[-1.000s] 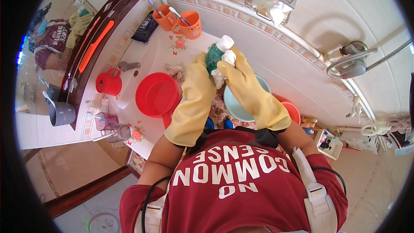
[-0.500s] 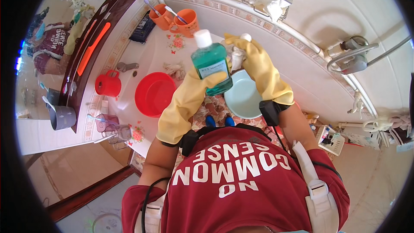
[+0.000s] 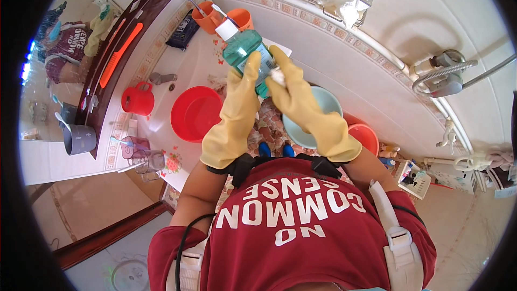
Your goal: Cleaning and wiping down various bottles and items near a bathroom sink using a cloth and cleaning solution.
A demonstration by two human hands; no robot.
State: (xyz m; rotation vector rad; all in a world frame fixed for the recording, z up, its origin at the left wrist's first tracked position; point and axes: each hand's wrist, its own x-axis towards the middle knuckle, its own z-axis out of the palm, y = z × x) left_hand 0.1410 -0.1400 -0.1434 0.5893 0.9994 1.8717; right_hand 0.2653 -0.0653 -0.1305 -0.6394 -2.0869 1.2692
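Note:
Both my hands wear yellow rubber gloves. My left hand is wrapped round a clear mouthwash bottle with green liquid, a white cap and a label. The bottle is tilted, its cap toward the far left, above the counter's far side. My right hand is closed on a white crumpled cloth against the bottle's right side. Most of the cloth is hidden by the fingers. Two orange mugs with toothbrushes stand just beyond the bottle.
A red basin sits left of my hands, and a pale blue basin lies below the right forearm. A red mug and a dark packet are on the counter. The shower tap juts from the right wall.
The bottle has tilted further to the left. My right hand has come left and down, bringing the cloth onto the bottle's side.

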